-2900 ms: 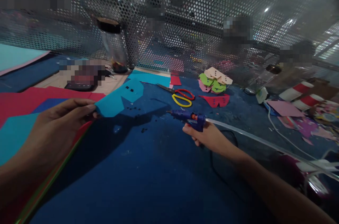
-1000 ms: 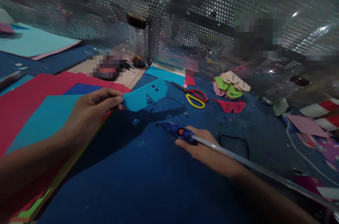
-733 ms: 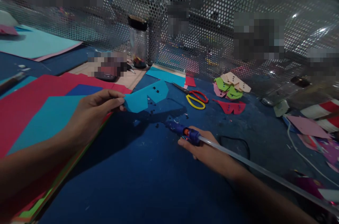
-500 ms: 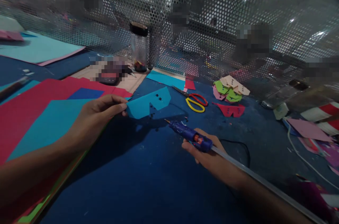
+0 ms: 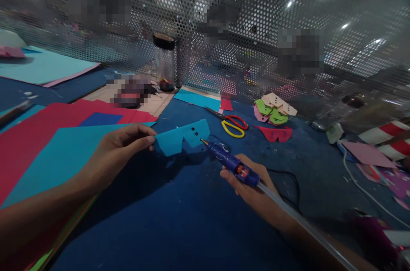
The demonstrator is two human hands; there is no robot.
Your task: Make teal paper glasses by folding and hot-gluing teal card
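L hand [image 5: 123, 148] is nearly closed, thumb + fingers pinching 1 notched sky-blue paper cutout [image 5: 173, 140] w/ 2 black squares [image 5: 196, 133] visible. R hand [image 5: 248, 192] curls round 1 dark-blue plastic glue gun [image 5: 224, 157] w/ 1 clear stick [image 5: 288, 210]; cutout's at gun's 10 o'clock, nozzle [image 5: 205, 142] at its 3 o'clock end, contact unclear. 1 pr red-and-yellow-handled scissors [image 5: 223, 117] at gun's 12, 1 red paper cutout [image 5: 274, 134] at 2.
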